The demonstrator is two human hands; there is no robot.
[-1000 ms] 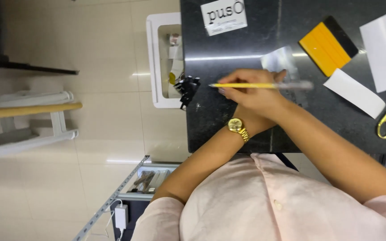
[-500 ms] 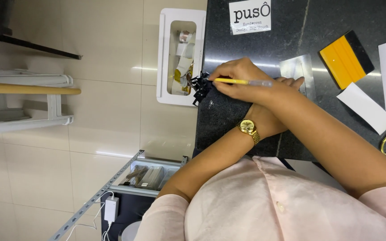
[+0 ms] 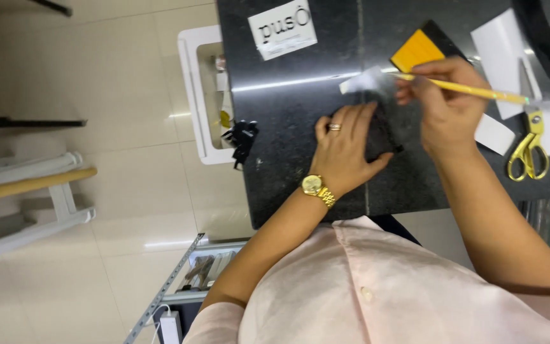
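Observation:
My left hand (image 3: 346, 148), with a gold watch and a ring, lies flat on a small dark object (image 3: 383, 135) on the black counter (image 3: 300, 95), pressing it down. My right hand (image 3: 444, 105) grips a thin yellow tool (image 3: 472, 91) like a pencil or craft knife, its tip pointing left near a clear film piece (image 3: 365, 81). A yellow and black squeegee (image 3: 423, 48) lies just behind the right hand.
Yellow-handled scissors (image 3: 527, 143) and white paper pieces (image 3: 498, 38) lie at the right. A white label (image 3: 282, 28) sits at the back of the counter. A white bin (image 3: 202, 95) stands beside the counter, a black clip bundle (image 3: 243, 137) at its edge. A white stool (image 3: 27, 191) stands left.
The hands have uncrossed. My right hand moved right with the yellow tool, away from the counter's left edge. My left hand now rests flat on the dark object.

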